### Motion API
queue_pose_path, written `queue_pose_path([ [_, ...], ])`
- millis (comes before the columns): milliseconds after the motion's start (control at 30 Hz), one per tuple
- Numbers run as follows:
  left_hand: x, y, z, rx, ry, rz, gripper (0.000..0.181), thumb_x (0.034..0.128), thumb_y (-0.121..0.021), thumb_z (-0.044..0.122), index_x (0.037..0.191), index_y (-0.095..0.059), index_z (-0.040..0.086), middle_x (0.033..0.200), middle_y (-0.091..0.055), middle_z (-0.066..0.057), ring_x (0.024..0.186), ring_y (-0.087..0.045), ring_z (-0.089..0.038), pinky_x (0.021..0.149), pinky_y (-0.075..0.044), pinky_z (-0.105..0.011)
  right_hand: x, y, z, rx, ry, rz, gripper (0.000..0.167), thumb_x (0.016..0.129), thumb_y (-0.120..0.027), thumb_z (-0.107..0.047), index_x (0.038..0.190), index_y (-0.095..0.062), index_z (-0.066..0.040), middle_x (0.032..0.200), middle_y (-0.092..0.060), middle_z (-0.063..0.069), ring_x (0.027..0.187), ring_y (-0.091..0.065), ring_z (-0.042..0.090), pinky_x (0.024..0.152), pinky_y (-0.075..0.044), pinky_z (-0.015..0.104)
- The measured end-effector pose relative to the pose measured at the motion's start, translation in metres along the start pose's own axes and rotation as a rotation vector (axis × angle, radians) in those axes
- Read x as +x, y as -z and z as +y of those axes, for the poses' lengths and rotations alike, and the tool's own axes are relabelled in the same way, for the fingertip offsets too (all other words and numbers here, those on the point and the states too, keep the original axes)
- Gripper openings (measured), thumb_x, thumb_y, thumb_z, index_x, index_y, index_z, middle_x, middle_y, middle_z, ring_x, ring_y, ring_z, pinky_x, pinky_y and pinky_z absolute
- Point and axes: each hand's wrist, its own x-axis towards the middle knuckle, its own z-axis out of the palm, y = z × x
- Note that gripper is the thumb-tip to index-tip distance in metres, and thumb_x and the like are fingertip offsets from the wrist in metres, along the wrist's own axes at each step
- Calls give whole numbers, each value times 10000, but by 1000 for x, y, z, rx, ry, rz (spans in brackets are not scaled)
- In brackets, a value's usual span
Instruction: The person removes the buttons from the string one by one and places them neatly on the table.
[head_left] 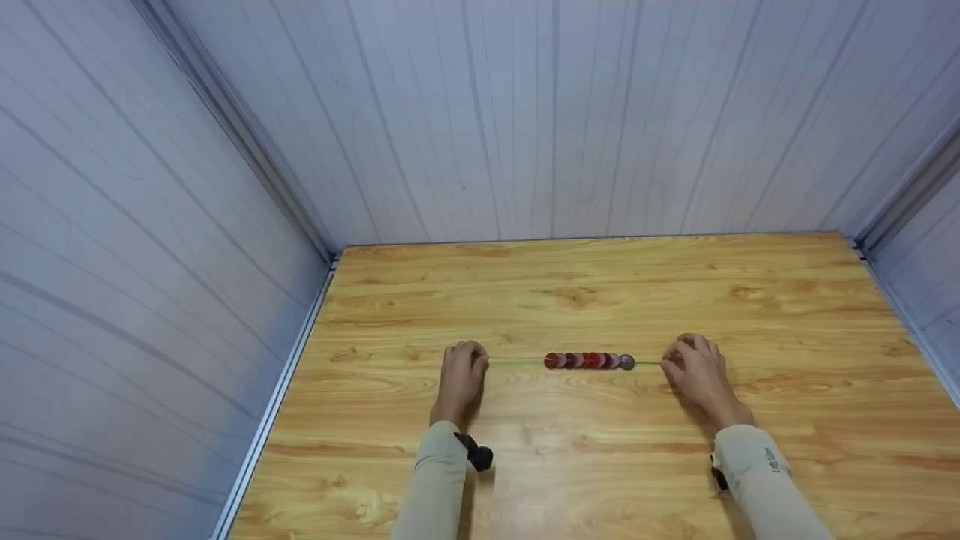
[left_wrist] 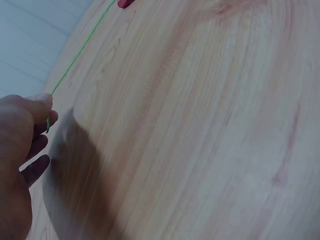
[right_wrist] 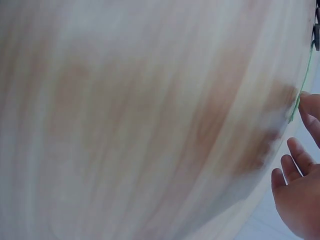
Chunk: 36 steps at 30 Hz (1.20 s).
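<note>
left hand (head_left: 459, 379) and right hand (head_left: 699, 379) both pinch, held well apart

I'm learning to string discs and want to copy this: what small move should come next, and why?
Probably bring the left hand and the right hand gently towards each other, so the ends of the green string can meet: each hand pinches it near one end, and the row of discs sits bunched between them.
</note>
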Motion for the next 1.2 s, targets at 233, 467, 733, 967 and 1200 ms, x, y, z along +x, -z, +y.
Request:
queue_pose_path([
  [233,4,-1,2,-179,69,-13,70,963,-570,127,950,-634,101,953,-627,-33,940,-554,-171,811,-487,-314,3,-1,-7,51,17,-1,164,939,-608,-181,1029,-628,-45,1318,-426,234,1272,-277,469,1036,-162,633],
  [467,7,-4,4,-346,151,3,89,946,-596,120,969,-657,58,941,-654,-68,869,-603,-166,780,-510,-308,6,-4,-15,85,37,-14,186,938,-614,-195,1048,-630,-46,1336,-429,248,1276,-280,469,1035,-156,642],
  [733,5,-7,7,-442,176,81,97,930,-626,145,953,-668,60,917,-662,-64,848,-603,-149,754,-505,-285,7,-12,-23,105,59,8,207,908,-656,-185,1052,-638,-37,1318,-456,247,1264,-303,459,1034,-172,632],
  [967,3,-8,11,-538,198,91,113,931,-627,164,955,-664,60,915,-644,-71,821,-572,-154,702,-475,-253,8,-18,-30,119,80,-4,255,898,-667,-177,1105,-634,-32,1318,-457,227,1250,-325,437,1031,-190,628],
  [1200,3,-12,9,-554,222,110,119,918,-647,179,940,-668,63,909,-646,-74,830,-574,-158,723,-469,-256,9,-24,-30,120,69,-40,303,885,-689,-210,1133,-626,-47,1357,-430,227,1284,-295,428,1049,-169,612],
])
